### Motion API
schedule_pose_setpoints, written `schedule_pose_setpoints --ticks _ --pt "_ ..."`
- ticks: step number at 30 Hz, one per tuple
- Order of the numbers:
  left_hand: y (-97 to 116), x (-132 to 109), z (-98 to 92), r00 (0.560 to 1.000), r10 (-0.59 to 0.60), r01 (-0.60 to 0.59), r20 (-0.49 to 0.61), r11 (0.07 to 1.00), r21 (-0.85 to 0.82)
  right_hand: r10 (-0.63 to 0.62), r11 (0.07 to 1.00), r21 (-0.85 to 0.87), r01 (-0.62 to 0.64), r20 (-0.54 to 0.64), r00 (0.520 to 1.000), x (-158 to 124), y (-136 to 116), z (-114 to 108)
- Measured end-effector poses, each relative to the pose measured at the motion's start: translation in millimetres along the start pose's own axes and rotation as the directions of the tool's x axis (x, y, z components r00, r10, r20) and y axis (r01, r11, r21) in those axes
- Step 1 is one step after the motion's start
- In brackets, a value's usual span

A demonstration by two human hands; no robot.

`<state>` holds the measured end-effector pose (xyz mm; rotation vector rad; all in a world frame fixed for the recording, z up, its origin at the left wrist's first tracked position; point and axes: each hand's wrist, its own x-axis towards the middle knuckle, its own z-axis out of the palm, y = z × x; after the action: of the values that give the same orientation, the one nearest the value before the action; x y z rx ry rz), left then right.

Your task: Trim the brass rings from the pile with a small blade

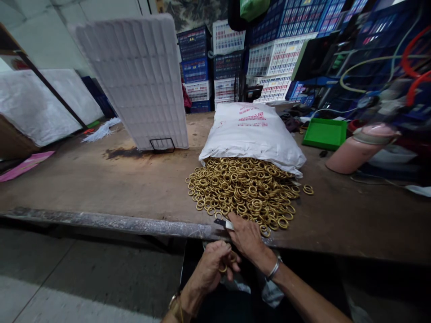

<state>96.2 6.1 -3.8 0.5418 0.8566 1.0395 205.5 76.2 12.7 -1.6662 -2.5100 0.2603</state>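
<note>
A large heap of brass-coloured rings (242, 188) spills from the mouth of a white sack (252, 130) onto the brown table. At the table's front edge, my right hand (247, 235) is closed around a small knife (224, 223), its dark blade pointing left. The fingertips are close to the near side of the heap. Lower and to the left, my left hand (212, 264) is closed on a few of the rings (222, 268), held off the table above my lap. Its curled fingers hide part of them.
A ribbed white panel (134, 80) stands upright in a wire holder at the back left. On the right are a green tray (325, 133) and a pink bottle (358, 150). Stacked crates (195, 69) line the back. The table's worn front edge (111, 221) runs across.
</note>
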Motion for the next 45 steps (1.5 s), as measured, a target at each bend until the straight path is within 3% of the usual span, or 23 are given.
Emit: schedule_pose_setpoints --ticks 14,25,37,45 --pt "2.6 2.6 0.2 0.998 -0.053 0.052 -0.032 0.998 -0.029 0.025 0.999 0.029 -0.025 -0.010 1.000 -12.4 4.3 -1.7" --pt "-4.1 3.9 -3.2 0.998 -0.039 0.040 -0.056 0.999 0.023 -0.024 0.997 0.074 0.025 -0.012 1.000 -12.4 8.6 4.9" --pt "-8.5 2.9 -9.9 0.993 -0.049 0.054 -0.106 0.997 0.049 -0.031 0.998 0.044 0.036 -0.118 0.993 -14.0 9.0 11.0" --pt "-4.4 -1.7 -6.6 0.992 -0.050 0.056 -0.118 0.997 0.044 -0.033 0.975 0.212 0.069 -0.167 0.985 -10.0 18.7 15.5"
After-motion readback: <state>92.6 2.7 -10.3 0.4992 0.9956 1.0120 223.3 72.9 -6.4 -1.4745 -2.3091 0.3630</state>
